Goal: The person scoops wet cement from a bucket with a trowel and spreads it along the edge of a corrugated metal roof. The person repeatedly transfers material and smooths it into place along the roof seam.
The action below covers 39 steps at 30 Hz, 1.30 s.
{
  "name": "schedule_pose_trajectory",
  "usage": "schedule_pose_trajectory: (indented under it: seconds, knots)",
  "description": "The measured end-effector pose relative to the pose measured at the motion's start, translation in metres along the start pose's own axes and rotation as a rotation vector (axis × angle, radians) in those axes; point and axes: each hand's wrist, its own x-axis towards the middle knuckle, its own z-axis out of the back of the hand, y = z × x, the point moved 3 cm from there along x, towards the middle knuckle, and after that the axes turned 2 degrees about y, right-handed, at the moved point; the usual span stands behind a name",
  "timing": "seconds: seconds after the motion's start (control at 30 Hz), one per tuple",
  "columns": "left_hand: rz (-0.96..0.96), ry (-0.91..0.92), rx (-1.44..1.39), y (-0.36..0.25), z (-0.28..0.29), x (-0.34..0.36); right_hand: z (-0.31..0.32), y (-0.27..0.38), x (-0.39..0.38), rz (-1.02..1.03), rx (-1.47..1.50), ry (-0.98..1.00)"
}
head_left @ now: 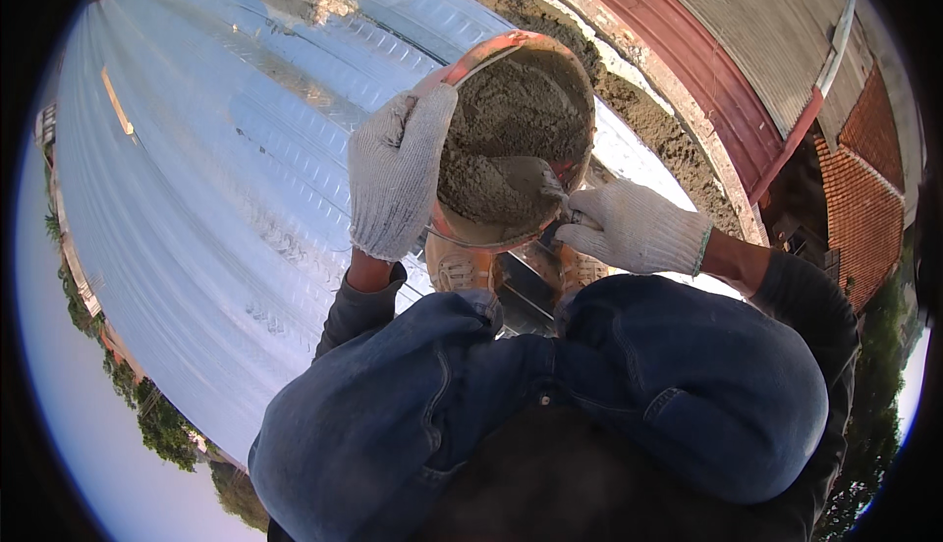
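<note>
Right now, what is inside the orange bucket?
The orange bucket holds grey wet mortar, with a trowel blade dug in. Its handle is covered by the right hand; the bucket's bottom is buried.

The gloved left hand (398,174) grips the rim of an orange bucket (491,56) full of grey mortar (521,110). The gloved right hand (634,228) holds a trowel (526,181) dug into the mortar. Shiny corrugated metal roofing (196,198) lies beneath, with red roofing (688,61) beside it.

Shiny corrugated metal roof (196,169) sloping away, an orange bucket of grey mortar (516,139) above it, a strip of mortar (629,100) running right of the bucket.
</note>
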Motion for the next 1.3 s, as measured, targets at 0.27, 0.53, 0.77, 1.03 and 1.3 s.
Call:
schedule_pose_trajectory:
  seconds: [0.27, 0.53, 0.77, 1.03, 1.3]
  knots:
    - [0.103, -0.056, -0.109, 0.059, 0.071, 0.050, 0.019, 0.011, -0.019, -0.004, 0.320, -0.046]
    - [0.168, -0.085, -0.283, 0.133, 0.099, 0.044, 0.057, -0.009, -0.038, -0.037, 0.301, -0.709]
    - [0.203, -0.098, -0.355, 0.139, 0.096, 0.051, 0.079, -0.036, 0.076, -0.269, -0.313, -0.843]
    - [0.183, -0.045, -0.317, 0.134, 0.099, 0.051, 0.132, -0.057, 0.100, -0.050, -0.555, -1.004]
    - [0.186, -0.076, -0.346, 0.125, 0.094, 0.049, 0.089, -0.121, 0.100, -0.080, -0.590, -0.659]
